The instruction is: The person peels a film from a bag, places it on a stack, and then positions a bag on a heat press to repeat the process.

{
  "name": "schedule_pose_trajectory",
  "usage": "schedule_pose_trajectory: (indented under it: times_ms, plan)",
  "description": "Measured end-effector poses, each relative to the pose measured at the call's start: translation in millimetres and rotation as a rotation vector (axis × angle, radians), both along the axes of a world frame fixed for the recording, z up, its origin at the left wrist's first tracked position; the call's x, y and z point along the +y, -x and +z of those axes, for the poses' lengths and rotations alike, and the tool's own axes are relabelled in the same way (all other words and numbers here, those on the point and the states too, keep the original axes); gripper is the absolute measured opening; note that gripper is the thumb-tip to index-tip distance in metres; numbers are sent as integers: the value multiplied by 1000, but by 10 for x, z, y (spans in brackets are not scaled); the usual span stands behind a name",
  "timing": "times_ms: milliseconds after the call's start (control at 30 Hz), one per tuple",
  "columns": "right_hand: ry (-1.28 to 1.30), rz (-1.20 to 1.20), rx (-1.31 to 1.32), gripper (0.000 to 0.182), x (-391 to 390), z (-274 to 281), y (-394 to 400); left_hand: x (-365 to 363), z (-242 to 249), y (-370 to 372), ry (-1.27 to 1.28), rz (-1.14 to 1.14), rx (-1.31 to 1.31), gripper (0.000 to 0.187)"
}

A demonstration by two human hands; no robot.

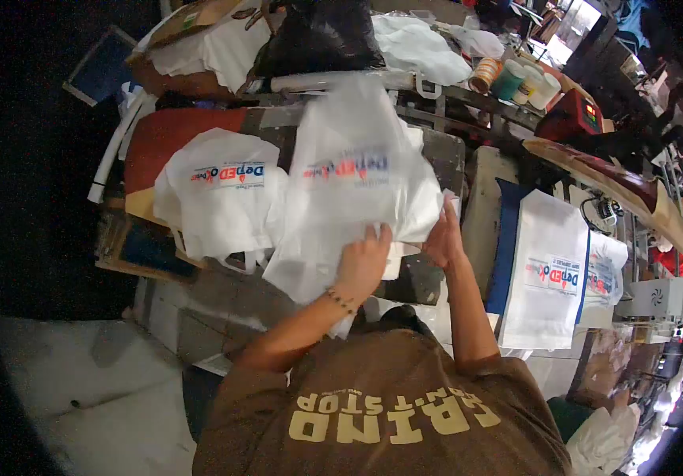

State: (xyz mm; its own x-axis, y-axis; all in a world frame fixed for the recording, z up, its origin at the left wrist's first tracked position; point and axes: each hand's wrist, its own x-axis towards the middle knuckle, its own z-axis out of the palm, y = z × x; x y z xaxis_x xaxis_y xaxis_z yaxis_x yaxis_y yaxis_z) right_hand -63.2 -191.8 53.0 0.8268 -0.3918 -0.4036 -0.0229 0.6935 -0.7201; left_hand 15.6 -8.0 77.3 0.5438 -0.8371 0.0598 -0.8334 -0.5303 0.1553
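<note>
A thin white printed bag (pixel 341 190) with red and blue lettering is spread in front of me, its upper part smeared by motion. My left hand (pixel 365 258), with a beaded bracelet on the wrist, has its fingers bent onto the bag's lower part and seems to pinch it. At the right edge of the white material my right hand (pixel 444 236) has thumb and fingers around the border; part of its grip is hidden. More white bag material lies beneath. To the left, another printed white bag (pixel 218 190) lies on the table, its handle toward me.
To the right, a printed white bag (pixel 547 274) lies on a blue board (pixel 505 238). Behind the table are a black plastic bag (pixel 317 40), several jars (pixel 516 83) and a red device (pixel 575 115). A brown curved panel (pixel 619 186) juts in at right.
</note>
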Motion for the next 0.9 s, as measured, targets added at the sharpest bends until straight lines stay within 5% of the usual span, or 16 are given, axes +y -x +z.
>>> schedule_pose_trajectory:
  times_ms: [167,233,267,333,367,433,533,633,733,900]
  plan:
    - [-25,-109,27,80,-464,-824,146,-119,-368,360,168,19,133,54]
    - [638,-386,352,73,-467,-924,267,-8,-505,97,324,-12,341,67]
    - [632,-383,355,73,-396,-820,332,24,-330,-149,348,82,567,69]
    - [1855,-582,588,74,-110,-348,393,123,-372,-778,365,161,313,47]
    - [1848,-573,590,74,5,-212,384,155,-485,-1119,327,245,263,44]
    - [1379,-9,277,75,208,-63,313,231,-683,-1666,344,264,99,55]
    - [1542,56,414,74,488,-273,79,183,-850,-2183,355,269,167,76]
    - [1443,50,558,77,509,-420,14,180,-887,-2329,360,302,298,84]
    - [1390,48,572,74,553,-471,-33,162,-839,-2434,289,286,339,74]
    - [1115,-35,538,62,574,-383,-24,129,-921,-2465,568,263,407,19]
